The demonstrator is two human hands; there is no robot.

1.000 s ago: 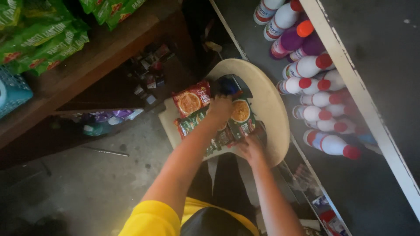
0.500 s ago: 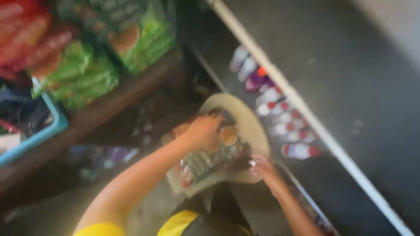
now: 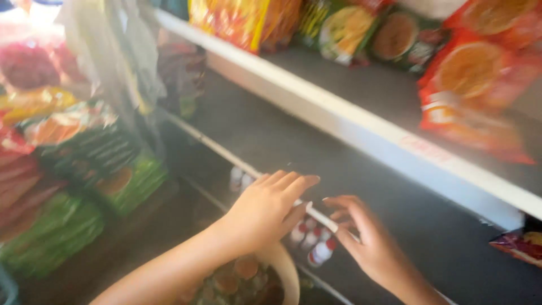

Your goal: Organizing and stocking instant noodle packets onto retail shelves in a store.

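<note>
My left hand (image 3: 268, 209) is raised in front of the white edge of a dark middle shelf (image 3: 265, 147), fingers together and stretched out, holding nothing. My right hand (image 3: 364, 237) hovers just to its right with fingers spread and curled, also holding nothing I can see. Below my left wrist sits a round cream tray (image 3: 282, 265) with several snack packets piled on it. Small white bottles with red caps (image 3: 316, 243) lie on the shelf below, between my two hands.
An upper shelf (image 3: 361, 118) carries red, orange and green snack bags (image 3: 474, 79). More green and red snack bags (image 3: 90, 164) are stacked on the left. A clear plastic bag (image 3: 118, 62) hangs at the upper left. The picture is blurred by motion.
The view has swung upward from the tray and floor to the shelves. Both hands have left the tray and the packets on it and risen to the edge of the middle shelf.
</note>
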